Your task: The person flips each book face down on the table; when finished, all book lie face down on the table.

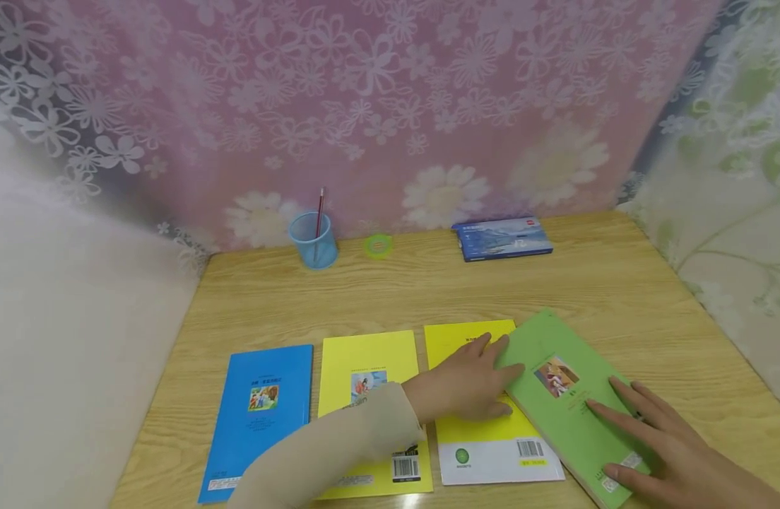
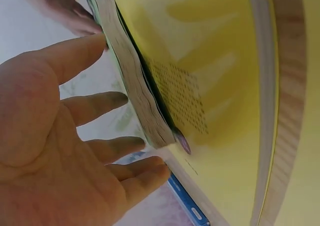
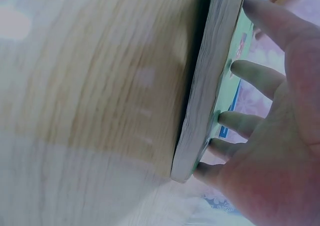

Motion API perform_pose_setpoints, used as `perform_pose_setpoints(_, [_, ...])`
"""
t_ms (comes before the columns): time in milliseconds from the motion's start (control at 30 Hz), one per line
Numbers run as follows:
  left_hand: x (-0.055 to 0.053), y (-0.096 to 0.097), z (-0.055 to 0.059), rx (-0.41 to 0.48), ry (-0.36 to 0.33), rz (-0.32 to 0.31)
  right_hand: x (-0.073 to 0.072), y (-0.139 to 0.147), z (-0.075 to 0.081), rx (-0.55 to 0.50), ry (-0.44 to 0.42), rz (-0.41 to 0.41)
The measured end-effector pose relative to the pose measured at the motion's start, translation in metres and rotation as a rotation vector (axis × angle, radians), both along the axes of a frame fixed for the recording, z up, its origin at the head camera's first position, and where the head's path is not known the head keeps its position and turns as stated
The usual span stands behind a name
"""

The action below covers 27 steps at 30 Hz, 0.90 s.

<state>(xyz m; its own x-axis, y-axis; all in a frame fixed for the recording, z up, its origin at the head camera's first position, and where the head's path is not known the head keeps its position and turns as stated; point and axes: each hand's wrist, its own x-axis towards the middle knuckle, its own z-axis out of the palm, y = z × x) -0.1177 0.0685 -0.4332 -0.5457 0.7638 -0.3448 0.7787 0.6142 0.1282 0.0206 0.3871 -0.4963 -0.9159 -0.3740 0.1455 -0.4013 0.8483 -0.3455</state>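
Note:
A thick green book (image 1: 542, 389) lies at a slant, its left side overlapping a yellow-and-white book (image 1: 453, 442). My left hand (image 1: 469, 382) is over that yellow book, fingers spread, with fingertips right at the green book's left edge. In the left wrist view those fingers (image 2: 95, 108) reach straight toward the page edges (image 2: 132, 80) of the green book. On the green cover's right side rests my right hand (image 1: 657, 438), fingers extended. The right wrist view has its fingertips along the top of the cover, above the thick page block (image 3: 205, 85).
Another yellow book (image 1: 371, 353) and a blue book (image 1: 256, 424) lie to the left on the wooden table (image 1: 250, 304). At the back stand a blue mesh cup (image 1: 316, 247) with a pencil (image 1: 320, 212), a green tape ring (image 1: 379, 246) and a blue box (image 1: 504, 240).

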Motion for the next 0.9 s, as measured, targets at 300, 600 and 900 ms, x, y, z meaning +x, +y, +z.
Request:
perform_pose_setpoints(300, [0.024, -0.004, 0.0, -0.05, 0.047, -0.059, 0.001, 0.002, -0.002, -0.031, -0.096, -0.018])
perform_pose_setpoints(600, [0.02, -0.002, -0.004, -0.003, 0.004, -0.023, 0.005, 0.003, 0.002, -0.004, -0.196, -0.045])
perform_pose_setpoints(900, [0.008, 0.01, -0.012, 0.024, 0.101, -0.036, 0.012, 0.006, -0.01, -0.196, -0.261, -0.004])
